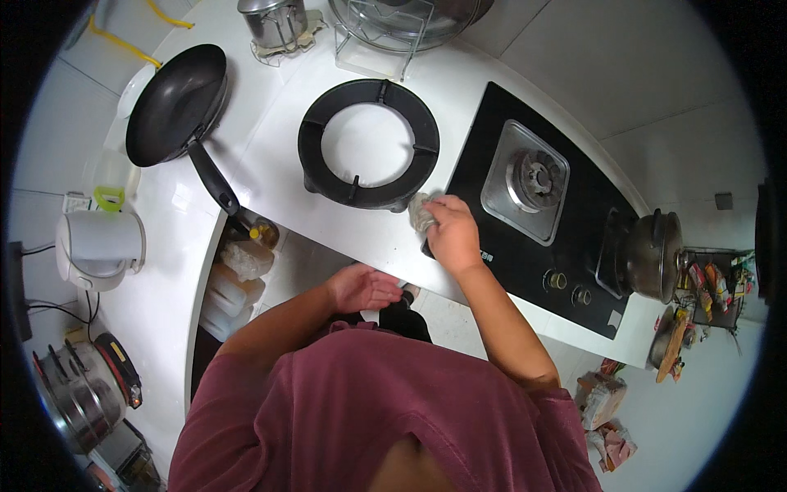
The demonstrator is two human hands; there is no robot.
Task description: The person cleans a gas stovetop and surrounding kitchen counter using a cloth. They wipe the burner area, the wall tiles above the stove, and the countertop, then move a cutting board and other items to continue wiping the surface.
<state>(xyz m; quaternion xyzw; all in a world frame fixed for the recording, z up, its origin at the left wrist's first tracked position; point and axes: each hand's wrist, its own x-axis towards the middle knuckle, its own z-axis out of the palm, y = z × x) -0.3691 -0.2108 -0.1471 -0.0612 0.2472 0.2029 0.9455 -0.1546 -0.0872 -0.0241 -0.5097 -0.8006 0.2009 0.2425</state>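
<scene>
My right hand [452, 234] grips a crumpled greyish cloth [422, 213] at the left edge of the black gas hob [458, 184], over the white countertop [276, 178]. Just up and left of the cloth lies a black ring-shaped pan support [312, 144], flat on the counter. The hob's near burner [538, 177] shows without a support over it, in a square metal tray. Palm up, with its fingers apart, my left hand [364, 288] hangs empty in front of the counter's front edge.
A black frying pan [178, 111] lies on the left, its handle reaching the counter's inner edge. A metal pot [655, 258] sits on the hob's far right. Behind stand a glass lid [399, 24] in a wire rack and a metal canister [273, 24]. A white kettle [101, 249] is at left.
</scene>
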